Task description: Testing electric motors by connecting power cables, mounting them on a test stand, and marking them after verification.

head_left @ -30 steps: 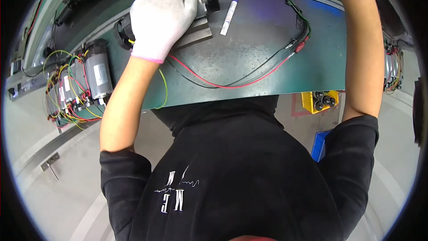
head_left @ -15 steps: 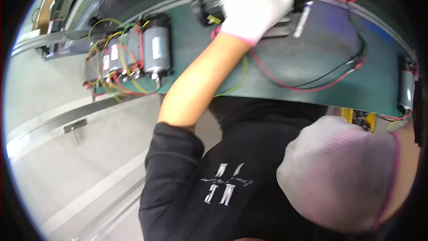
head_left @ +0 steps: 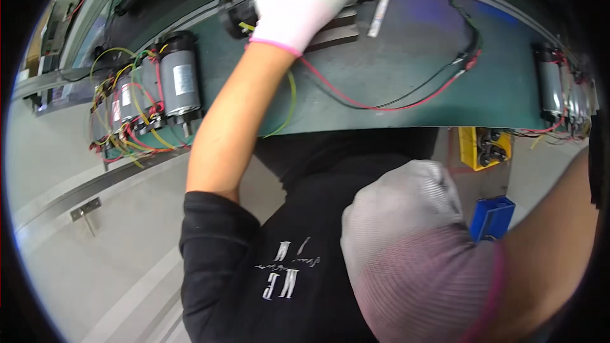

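head view: gloved left hand (head_left: 302, 3) is wrapped over the dark motor (head_left: 234, 15), near the far edge of the green bench (head_left: 394, 57), just beside a grey metal block (head_left: 337, 33). gloved right hand (head_left: 413, 241) is near the camera, fingers hidden, can't tell if holding anything. step looks like steadying the motor; next move probably calls for a firm left grip, right hand reaching in.

Lighting is bright; violet-blue glare marks the bench top (head_left: 406, 63). Fisheye distortion bends outer edges. The left hand (head_left: 297, 3) shows slight blur.
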Demonstrator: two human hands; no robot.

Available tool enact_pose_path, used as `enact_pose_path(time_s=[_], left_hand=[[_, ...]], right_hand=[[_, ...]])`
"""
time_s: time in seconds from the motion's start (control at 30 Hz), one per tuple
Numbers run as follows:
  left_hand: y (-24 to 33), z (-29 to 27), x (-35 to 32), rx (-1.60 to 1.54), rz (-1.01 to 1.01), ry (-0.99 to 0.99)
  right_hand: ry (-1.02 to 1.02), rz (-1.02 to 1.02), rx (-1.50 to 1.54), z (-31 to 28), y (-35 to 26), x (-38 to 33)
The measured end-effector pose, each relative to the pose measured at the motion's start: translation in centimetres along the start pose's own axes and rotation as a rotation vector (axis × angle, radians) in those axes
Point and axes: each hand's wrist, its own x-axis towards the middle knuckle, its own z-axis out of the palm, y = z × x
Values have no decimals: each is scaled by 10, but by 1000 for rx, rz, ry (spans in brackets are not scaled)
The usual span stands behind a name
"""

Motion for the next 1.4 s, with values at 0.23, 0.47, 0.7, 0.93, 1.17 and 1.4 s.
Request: enact_pose_path(time_s=[0.23,0.47,0.7,0.93,1.17,1.4], left_hand=[[-30,8,17,-7,82,-146],[-24,29,12,-76,90,-57],[-2,0,-18,-94,160,-29],[-2,7,-10,-131,136,54],[-2,17,4,-160,121,96],[0,14,4,-167,112,137]], right_hand=[[708,-176,-432,40,111,-42],[858,512,-257,28,263,-3],[1444,205,-115,41,206,4],[1158,199,-44,53,181,17],[1140,419,-102,54,174,34],[1246,412,-99,50,180,45]])
